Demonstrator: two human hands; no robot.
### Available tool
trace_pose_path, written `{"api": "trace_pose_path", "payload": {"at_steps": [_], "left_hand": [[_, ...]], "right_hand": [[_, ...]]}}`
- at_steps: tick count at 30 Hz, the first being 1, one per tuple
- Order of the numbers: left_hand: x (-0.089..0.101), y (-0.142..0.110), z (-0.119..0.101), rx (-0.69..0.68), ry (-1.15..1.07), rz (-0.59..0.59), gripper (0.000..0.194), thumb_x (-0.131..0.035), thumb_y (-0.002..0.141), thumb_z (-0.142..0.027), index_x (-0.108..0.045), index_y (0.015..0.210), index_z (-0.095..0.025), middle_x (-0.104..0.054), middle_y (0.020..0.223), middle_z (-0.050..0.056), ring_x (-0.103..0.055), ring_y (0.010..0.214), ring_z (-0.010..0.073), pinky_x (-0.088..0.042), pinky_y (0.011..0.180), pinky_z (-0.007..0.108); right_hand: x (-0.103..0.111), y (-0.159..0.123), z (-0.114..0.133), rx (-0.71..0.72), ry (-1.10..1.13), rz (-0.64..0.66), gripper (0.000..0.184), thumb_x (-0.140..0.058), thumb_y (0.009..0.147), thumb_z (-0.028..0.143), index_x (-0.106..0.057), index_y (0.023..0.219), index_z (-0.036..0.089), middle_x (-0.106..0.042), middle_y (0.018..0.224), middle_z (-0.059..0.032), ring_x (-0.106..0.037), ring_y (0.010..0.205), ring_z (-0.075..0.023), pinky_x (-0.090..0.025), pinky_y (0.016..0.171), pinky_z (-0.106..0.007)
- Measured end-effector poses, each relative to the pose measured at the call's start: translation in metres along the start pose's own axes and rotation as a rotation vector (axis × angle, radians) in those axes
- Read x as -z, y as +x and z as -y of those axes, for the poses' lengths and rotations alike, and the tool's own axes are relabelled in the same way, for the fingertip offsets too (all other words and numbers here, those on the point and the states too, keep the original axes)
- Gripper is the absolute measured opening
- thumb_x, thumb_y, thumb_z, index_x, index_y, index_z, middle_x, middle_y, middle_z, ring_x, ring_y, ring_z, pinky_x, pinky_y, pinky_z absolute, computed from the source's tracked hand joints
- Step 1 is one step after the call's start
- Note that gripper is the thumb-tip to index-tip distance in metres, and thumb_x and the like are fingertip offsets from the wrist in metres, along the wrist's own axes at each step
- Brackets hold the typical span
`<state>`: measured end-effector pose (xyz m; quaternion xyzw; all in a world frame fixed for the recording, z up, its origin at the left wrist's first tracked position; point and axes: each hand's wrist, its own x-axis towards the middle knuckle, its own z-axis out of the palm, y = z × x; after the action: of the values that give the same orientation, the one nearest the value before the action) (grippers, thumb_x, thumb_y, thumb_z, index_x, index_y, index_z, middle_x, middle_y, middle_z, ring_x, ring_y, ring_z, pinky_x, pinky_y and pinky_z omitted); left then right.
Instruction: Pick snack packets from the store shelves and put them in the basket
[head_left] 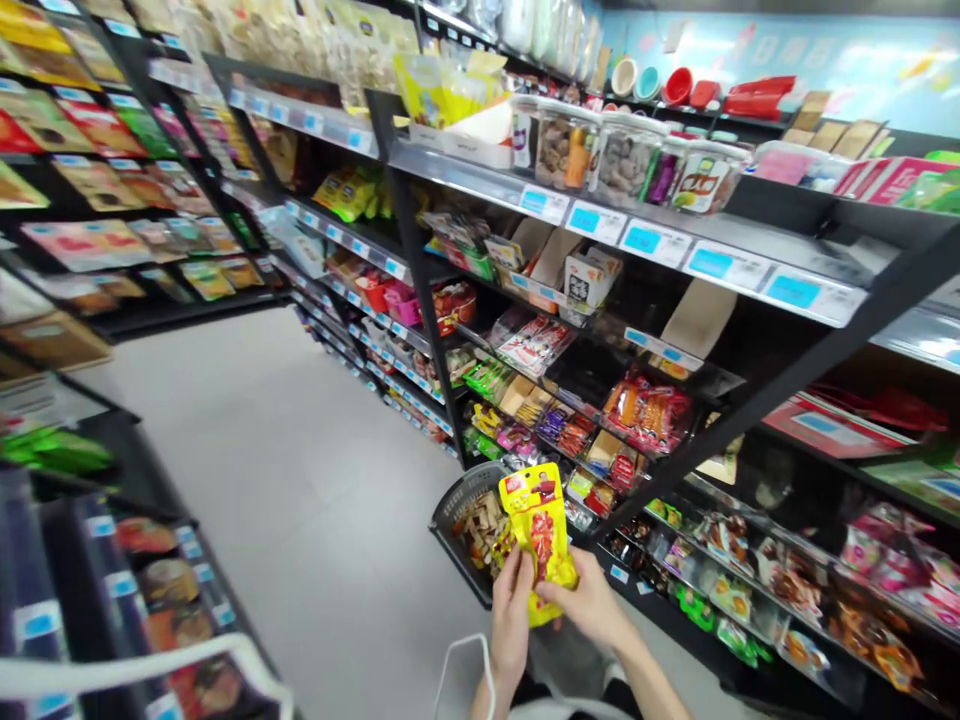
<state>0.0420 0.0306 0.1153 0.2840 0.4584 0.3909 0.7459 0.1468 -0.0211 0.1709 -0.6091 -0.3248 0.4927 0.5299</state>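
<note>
I count one bare left hand (511, 590), one bare right hand (590, 600), one glossy yellow plastic packet (545, 525) and one dark grey plastic basket (459, 565) at the lower centre of the frame, the small tan-and-yellow items (481, 525) inside too jumbled for me to number. Toward the upper right, I make out five large white-and-blue price labels (652, 241) in one row, at least three clear plastic jars (634, 155), one round cream tub (624, 77) and one round teal tub (647, 84).

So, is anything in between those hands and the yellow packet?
Nothing visible: the left hand and right hand both touch the yellow packet directly. The grey basket shows beyond the packet, not between it and the hands.
</note>
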Motion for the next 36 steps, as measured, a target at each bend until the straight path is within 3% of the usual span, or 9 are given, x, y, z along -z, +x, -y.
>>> {"api": "trace_pose_path", "payload": {"at_steps": [5,8,14,22,28,32,36], "left_hand": [[-0.041,-0.016,-0.003,-0.092,0.1,0.232,0.062,-0.087,0.062,-0.041,-0.067,0.118,-0.023,-0.071,0.123,0.01,-0.065,0.118,0.0346,-0.057,0.095,0.037],[-0.067,-0.03,0.011,-0.094,0.155,0.33,0.065,-0.082,0.068,-0.043,-0.061,0.125,-0.022,-0.071,0.123,0.011,-0.067,0.115,0.0332,-0.057,0.096,0.04],[-0.111,-0.066,0.066,-0.167,0.269,0.326,0.07,-0.072,0.078,-0.052,-0.05,0.135,-0.018,-0.065,0.133,0.016,-0.063,0.121,0.0314,-0.056,0.097,0.038],[-0.169,-0.138,0.149,-0.24,0.225,0.324,0.072,-0.065,0.086,-0.053,-0.044,0.145,-0.017,-0.063,0.136,0.018,-0.062,0.124,0.0298,-0.054,0.099,0.035],[-0.187,-0.203,0.226,-0.237,0.269,0.54,0.051,-0.069,0.083,-0.051,-0.067,0.122,-0.018,-0.069,0.127,0.017,-0.066,0.116,0.0301,-0.055,0.097,0.038],[-0.196,-0.239,0.262,-0.153,0.376,0.761,0.038,-0.064,0.086,-0.053,-0.075,0.102,-0.019,-0.075,0.112,0.015,-0.071,0.101,0.0272,-0.058,0.084,0.033],[-0.2,-0.249,0.278,-0.095,0.483,0.872,0.043,-0.061,0.087,-0.058,-0.075,0.092,-0.018,-0.077,0.095,0.012,-0.07,0.083,0.0222,-0.055,0.072,0.028]], "right_hand": [[0.031,-0.014,-0.001,0.08,0.025,-0.12,0.026,-0.076,0.077,0.037,-0.066,0.093,0.019,-0.064,0.074,0.0006,-0.058,0.051,-0.0143,-0.05,0.041,-0.024],[0.059,-0.029,-0.003,0.126,0.031,-0.209,0.027,-0.075,0.077,0.034,-0.064,0.097,0.019,-0.065,0.079,0.0004,-0.059,0.053,-0.0132,-0.051,0.04,-0.023],[0.115,-0.07,-0.024,0.165,0.243,-0.344,0.039,-0.084,0.068,0.038,-0.065,0.094,0.017,-0.063,0.072,0.0024,-0.052,0.05,-0.0083,-0.044,0.039,-0.016],[0.194,-0.136,-0.06,0.266,0.554,-0.473,0.042,-0.087,0.067,0.048,-0.067,0.084,0.015,-0.063,0.065,0.0002,-0.05,0.047,-0.0085,-0.04,0.037,-0.017],[0.283,-0.225,-0.063,0.305,0.558,-0.669,0.04,-0.089,0.065,0.043,-0.068,0.087,0.016,-0.067,0.062,-0.0006,-0.054,0.041,-0.0109,-0.039,0.031,-0.017],[0.355,-0.309,-0.048,0.41,0.52,-1.015,0.046,-0.092,0.06,0.037,-0.07,0.095,0.017,-0.07,0.067,-0.0024,-0.059,0.043,-0.0132,-0.046,0.035,-0.02],[0.42,-0.391,-0.022,0.612,0.43,-1.4,0.043,-0.089,0.063,0.036,-0.072,0.096,0.014,-0.074,0.079,-0.0068,-0.07,0.062,-0.0182,-0.06,0.056,-0.026]]}}
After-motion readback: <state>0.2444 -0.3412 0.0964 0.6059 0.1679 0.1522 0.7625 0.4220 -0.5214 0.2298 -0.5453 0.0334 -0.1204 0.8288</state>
